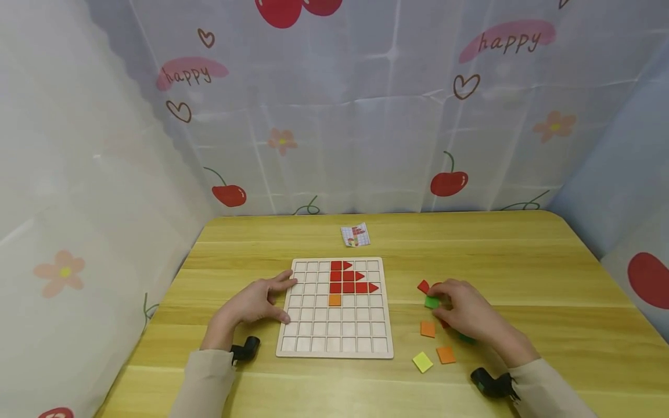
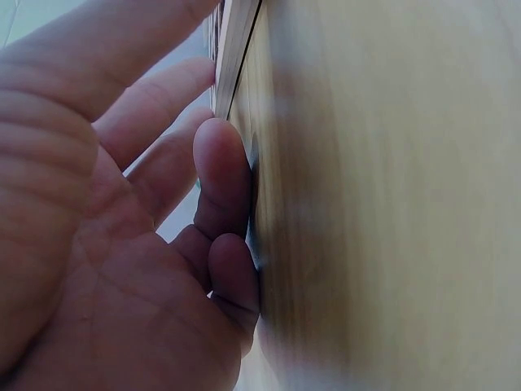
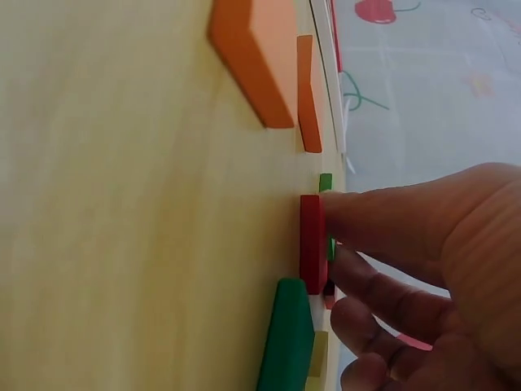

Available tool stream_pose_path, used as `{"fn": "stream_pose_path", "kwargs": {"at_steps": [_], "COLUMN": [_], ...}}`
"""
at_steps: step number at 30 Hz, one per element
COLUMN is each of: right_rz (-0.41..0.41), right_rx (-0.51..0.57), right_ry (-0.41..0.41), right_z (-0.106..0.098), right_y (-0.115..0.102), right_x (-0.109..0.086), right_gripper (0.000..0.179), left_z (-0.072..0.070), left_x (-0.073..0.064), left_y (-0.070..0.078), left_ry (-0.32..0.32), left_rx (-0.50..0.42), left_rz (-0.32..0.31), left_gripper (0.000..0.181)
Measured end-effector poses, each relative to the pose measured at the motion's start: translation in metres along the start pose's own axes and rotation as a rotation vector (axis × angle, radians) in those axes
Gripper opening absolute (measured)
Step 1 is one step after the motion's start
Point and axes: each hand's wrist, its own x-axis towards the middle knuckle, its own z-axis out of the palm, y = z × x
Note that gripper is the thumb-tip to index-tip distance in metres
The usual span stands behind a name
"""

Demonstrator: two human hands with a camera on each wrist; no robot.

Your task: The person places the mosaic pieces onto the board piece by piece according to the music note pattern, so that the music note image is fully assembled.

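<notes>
A pale wooden grid board [image 1: 312,330] lies on the table, with red square and triangle tiles [image 1: 349,288] in its upper rows and an orange square [image 1: 334,299] below them. My left hand [image 1: 257,301] rests at the board's left edge, thumb and fingers spread and touching it. In the left wrist view, the left hand [image 2: 122,236] shows its palm, with fingertips by the board's edge. To the right of the board, my right hand [image 1: 464,309] pinches a light green tile [image 1: 431,302] between thumb and finger. The right wrist view shows a red tile [image 3: 311,244] beside the thumb.
Loose orange tiles [image 1: 427,329] and a yellow square [image 1: 423,362] lie near the right hand. A dark green tile [image 3: 286,338] is partly under that hand in the head view. Behind the board lies a small printed card [image 1: 355,235]. A patterned curtain [image 1: 366,116] hangs behind the table.
</notes>
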Motion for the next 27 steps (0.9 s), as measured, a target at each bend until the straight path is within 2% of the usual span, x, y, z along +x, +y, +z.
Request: {"fn": "stream_pose_path", "kwargs": {"at_steps": [10,15,27], "right_rz": [-0.003,0.017,-0.02], "right_rx": [-0.059,-0.047,-0.023], "right_ry": [-0.025,-0.041,-0.013], "right_z": [-0.001,-0.003,-0.004], "right_y": [-0.006,-0.008,-0.013], "right_x": [0.005,0.006,0.012], "right_gripper": [0.028,0.03,0.027], "left_z": [0.0,0.0,0.0], "left_x": [-0.002,-0.002,-0.001], "left_y": [0.003,0.003,0.001], "left_ry": [0.004,0.002,0.005], "left_rx": [-0.008,-0.018,0.002], "left_rz": [-0.012,-0.024,-0.018], "left_gripper": [0.092,0.092,0.092]}}
